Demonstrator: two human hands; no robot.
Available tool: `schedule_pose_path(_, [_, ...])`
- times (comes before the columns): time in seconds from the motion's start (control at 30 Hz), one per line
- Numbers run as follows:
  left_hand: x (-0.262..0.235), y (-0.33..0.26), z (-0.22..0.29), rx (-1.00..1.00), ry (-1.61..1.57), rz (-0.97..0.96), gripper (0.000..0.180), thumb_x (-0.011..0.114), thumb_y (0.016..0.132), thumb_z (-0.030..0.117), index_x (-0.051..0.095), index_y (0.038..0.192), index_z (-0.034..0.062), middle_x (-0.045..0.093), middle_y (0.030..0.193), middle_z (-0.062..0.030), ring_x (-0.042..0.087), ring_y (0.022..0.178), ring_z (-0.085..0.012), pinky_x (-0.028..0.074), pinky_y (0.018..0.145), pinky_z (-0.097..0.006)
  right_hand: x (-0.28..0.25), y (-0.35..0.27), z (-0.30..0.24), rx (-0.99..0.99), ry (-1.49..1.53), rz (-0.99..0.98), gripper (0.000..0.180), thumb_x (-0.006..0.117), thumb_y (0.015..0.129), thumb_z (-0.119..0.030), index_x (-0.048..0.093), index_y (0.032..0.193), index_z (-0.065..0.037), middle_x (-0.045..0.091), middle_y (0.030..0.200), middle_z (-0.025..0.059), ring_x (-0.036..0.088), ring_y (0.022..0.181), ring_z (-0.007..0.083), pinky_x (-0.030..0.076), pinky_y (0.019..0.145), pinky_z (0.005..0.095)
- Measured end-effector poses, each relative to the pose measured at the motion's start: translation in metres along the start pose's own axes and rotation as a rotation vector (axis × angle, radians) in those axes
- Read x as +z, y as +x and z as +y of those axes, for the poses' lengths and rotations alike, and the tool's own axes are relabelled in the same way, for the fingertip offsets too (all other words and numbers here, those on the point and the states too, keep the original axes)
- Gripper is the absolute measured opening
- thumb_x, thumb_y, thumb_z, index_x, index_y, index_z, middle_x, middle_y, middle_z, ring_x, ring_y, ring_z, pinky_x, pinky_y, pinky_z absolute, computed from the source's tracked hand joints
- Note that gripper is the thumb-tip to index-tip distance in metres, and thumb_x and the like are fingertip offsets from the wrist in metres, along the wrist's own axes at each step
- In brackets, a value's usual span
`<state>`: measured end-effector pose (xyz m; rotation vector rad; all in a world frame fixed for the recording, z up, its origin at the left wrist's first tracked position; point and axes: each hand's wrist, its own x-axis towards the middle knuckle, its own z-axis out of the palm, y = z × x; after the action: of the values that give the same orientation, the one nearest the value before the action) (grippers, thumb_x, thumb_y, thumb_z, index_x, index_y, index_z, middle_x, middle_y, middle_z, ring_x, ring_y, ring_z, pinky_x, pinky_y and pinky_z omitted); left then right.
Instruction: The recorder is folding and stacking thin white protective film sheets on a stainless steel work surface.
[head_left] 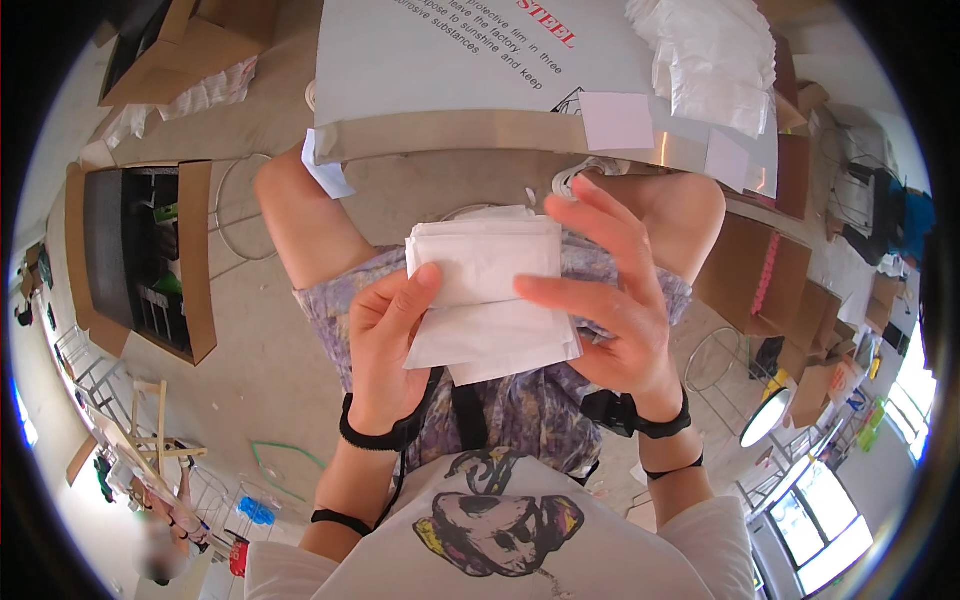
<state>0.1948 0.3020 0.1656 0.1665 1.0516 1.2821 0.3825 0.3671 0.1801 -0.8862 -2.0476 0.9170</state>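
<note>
A seated person is holding a stack of white folded sheets (490, 300) above their lap. The left hand (385, 345) is gripping its lower left edge; the right hand (610, 290), fingers spread, is pinching its right side.

**Concrete floor and what is lying on it**

A grey concrete floor (260, 360) is carrying everything. A large metal sheet (450, 70) with white protective film is lying at twelve o'clock, with a heap of white wrappers (715, 60) resting on it. Open cardboard boxes (150, 250) are sitting at nine o'clock, more cartons (760, 270) at three o'clock. A green loop (280, 465) is lying at seven o'clock.
</note>
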Motion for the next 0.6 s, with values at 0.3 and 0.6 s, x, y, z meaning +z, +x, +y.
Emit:
schedule_pose_path(0.3, [0.007, 0.02, -0.001, -0.057, -0.071, 0.062, 0.025, 0.053, 0.092, 0.02, 0.062, 0.094, -0.0031, 0.067, 0.086, -0.0136, 0.066, 0.06, -0.0199, 0.053, 0.051, -0.028, -0.021, 0.002, 0.012, -0.008, 0.1, -0.038, 0.03, 0.061, 0.06, 0.008, 0.062, 0.086, -0.006, 0.062, 0.11, 0.0112, 0.057, 0.102, 0.0316, 0.043, 0.085, 0.037])
schedule_pose_path(0.6, [0.009, 0.033, 0.004, -0.044, -0.112, 0.106, 0.028, 0.05, 0.093, 0.022, 0.059, 0.096, -0.0043, 0.066, 0.085, -0.0162, 0.068, 0.066, -0.0256, 0.054, 0.05, -0.029, -0.052, 0.014, 0.042, 0.474, 0.092, 0.516, 0.02, 0.049, 0.081, 0.01, 0.053, 0.098, 0.002, 0.059, 0.09, 0.0049, 0.055, 0.086, 0.0091, 0.043, 0.078, 0.0208])
